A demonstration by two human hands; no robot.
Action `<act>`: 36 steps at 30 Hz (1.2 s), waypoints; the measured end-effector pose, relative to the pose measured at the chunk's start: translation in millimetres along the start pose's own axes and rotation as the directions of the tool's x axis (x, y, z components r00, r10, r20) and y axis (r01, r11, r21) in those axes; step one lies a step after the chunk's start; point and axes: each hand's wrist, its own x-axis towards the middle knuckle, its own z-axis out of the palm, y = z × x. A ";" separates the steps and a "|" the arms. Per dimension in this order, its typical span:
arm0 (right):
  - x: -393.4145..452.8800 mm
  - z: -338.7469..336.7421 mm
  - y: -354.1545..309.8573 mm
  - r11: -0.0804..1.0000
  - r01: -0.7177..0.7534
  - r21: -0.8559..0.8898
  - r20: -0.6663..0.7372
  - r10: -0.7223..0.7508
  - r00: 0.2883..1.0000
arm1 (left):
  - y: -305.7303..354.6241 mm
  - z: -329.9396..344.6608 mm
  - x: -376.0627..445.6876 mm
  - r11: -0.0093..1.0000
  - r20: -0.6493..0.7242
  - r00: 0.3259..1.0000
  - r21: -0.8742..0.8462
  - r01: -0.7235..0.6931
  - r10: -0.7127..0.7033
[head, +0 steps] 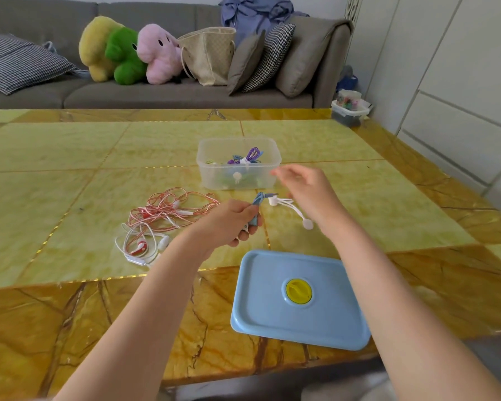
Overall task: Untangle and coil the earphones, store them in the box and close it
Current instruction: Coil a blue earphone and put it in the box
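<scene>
My yellow marble counter [70, 146] carries the clear box [239, 164], a blue lid [298, 302] nearer me, tangled red-and-white earphones [162, 221] and white cable ties [289, 209].

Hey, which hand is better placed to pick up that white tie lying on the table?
Right. The right hand hovers with relaxed fingers holding nothing, just above the white tie. The left hand already grips the coiled blue earphones, so it is not free.
</scene>
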 end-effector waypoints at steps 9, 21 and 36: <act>12.3 16.0 36.1 0.886 -0.173 -0.430 -0.077 0.155 0.985 | -1.8 3.2 6.8 0.952 -0.180 0.981 -0.305 0.009 -0.067; 0.8 2.1 -1.9 0.958 -0.147 0.245 0.017 0.147 0.989 | 8.3 18.9 20.7 0.732 -0.038 0.985 -0.674 0.100 -0.170; -1.6 -41.7 13.5 0.960 -0.201 0.192 -0.284 0.251 0.925 | 12.4 41.5 24.2 0.876 -0.066 0.998 -0.481 -0.021 -0.012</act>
